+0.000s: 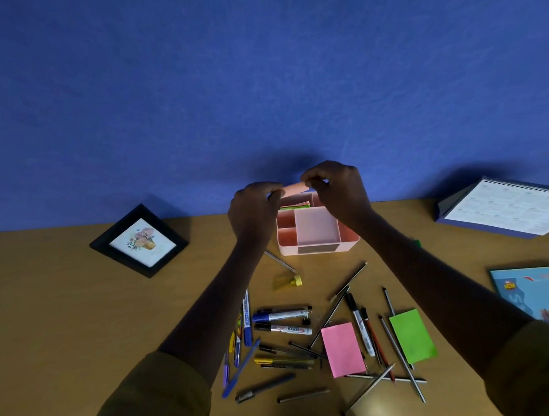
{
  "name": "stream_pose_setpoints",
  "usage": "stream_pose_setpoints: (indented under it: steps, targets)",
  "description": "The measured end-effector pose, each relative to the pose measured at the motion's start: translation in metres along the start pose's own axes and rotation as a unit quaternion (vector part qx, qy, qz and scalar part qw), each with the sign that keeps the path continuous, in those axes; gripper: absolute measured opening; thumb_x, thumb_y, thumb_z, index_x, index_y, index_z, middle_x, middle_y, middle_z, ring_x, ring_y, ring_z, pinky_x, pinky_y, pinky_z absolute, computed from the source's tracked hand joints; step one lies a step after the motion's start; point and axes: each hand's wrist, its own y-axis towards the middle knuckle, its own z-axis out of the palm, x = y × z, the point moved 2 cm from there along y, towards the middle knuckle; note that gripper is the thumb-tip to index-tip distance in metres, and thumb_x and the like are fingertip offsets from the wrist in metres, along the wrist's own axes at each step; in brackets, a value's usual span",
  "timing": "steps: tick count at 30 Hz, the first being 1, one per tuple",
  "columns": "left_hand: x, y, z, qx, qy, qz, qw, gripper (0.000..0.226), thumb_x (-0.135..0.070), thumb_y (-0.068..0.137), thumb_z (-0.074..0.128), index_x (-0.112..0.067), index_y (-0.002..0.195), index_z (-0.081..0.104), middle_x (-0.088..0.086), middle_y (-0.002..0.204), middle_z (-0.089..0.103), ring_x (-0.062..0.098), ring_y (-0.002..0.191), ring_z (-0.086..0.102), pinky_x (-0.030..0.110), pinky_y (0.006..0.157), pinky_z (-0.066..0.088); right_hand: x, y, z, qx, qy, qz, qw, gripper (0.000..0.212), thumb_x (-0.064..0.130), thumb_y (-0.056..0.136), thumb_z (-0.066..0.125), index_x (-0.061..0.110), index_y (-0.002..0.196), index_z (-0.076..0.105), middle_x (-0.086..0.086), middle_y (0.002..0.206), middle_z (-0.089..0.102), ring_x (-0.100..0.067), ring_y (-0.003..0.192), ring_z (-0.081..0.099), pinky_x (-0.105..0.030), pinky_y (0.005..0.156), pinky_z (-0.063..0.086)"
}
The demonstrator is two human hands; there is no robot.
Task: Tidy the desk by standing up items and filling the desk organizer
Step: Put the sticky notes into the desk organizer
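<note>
A pink desk organizer (312, 248) stands on the wooden desk near the blue wall. Its rear compartment holds coloured paper notes (295, 204). Just above that compartment, my left hand (256, 208) and my right hand (338, 189) each pinch one end of an orange paper pad (294, 188). In front of the organizer lie several pens, markers (282, 314) and pencils, a pink note pad (342, 349) and a green note pad (412, 335). A yellow sharpener (289, 281) lies close to the organizer's front.
A black picture frame (139, 242) lies flat at the left. A spiral desk calendar (506, 212) lies at the right by the wall. A blue book (534, 290) sits at the right edge. A blue ruler (241, 368) lies among the pens.
</note>
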Motion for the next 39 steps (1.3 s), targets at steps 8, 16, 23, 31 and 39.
stream_pose_setpoints:
  steps: [8, 16, 23, 31, 39]
  targets:
    - [0.018, 0.006, 0.029, 0.067, 0.043, 0.016, 0.997, 0.016, -0.028, 0.099, 0.075, -0.024, 0.112, 0.084, -0.002, 0.105, 0.083, 0.019, 0.092, 0.078, 0.026, 0.072, 0.054, -0.024, -0.006, 0.026, 0.043, -0.034, 0.030, 0.998, 0.012, 0.006, 0.099, 0.071, 0.011, 0.104, 0.080, -0.002, 0.101, 0.080, -0.014, 0.089, 0.074, -0.034, 0.081, 0.064]
    - [0.029, 0.006, 0.049, 0.103, 0.092, 0.042, 0.989, 0.017, -0.020, 0.101, 0.074, -0.016, 0.114, 0.083, 0.005, 0.109, 0.083, 0.026, 0.097, 0.079, 0.032, 0.081, 0.058, -0.045, -0.016, 0.045, 0.099, -0.119, 0.078, 0.985, 0.012, 0.012, 0.100, 0.069, 0.021, 0.097, 0.075, 0.002, 0.100, 0.077, -0.019, 0.086, 0.072, -0.035, 0.072, 0.062]
    - [0.039, 0.006, 0.057, 0.151, 0.125, 0.068, 0.978, 0.022, -0.022, 0.103, 0.071, -0.020, 0.123, 0.081, 0.002, 0.111, 0.082, 0.022, 0.097, 0.078, 0.032, 0.079, 0.059, -0.044, -0.020, 0.051, 0.113, -0.145, 0.056, 0.981, 0.015, 0.014, 0.101, 0.069, 0.017, 0.111, 0.080, -0.003, 0.112, 0.080, -0.021, 0.095, 0.076, -0.039, 0.075, 0.065]
    - [0.042, 0.009, 0.063, 0.180, 0.147, 0.094, 0.968, 0.028, -0.017, 0.100, 0.074, -0.023, 0.126, 0.079, 0.000, 0.112, 0.081, 0.020, 0.096, 0.078, 0.032, 0.077, 0.063, -0.045, -0.025, 0.056, 0.126, -0.146, 0.038, 0.980, 0.026, 0.014, 0.098, 0.075, 0.019, 0.123, 0.077, -0.004, 0.122, 0.078, -0.025, 0.102, 0.078, -0.038, 0.075, 0.067]
    - [0.042, 0.010, 0.063, 0.174, 0.135, 0.091, 0.971, 0.032, -0.016, 0.097, 0.079, -0.022, 0.128, 0.078, 0.001, 0.119, 0.080, 0.022, 0.103, 0.078, 0.034, 0.080, 0.063, -0.043, -0.024, 0.052, 0.119, -0.122, 0.053, 0.984, 0.034, 0.008, 0.095, 0.076, 0.018, 0.128, 0.074, -0.006, 0.129, 0.075, -0.027, 0.111, 0.075, -0.041, 0.083, 0.066]
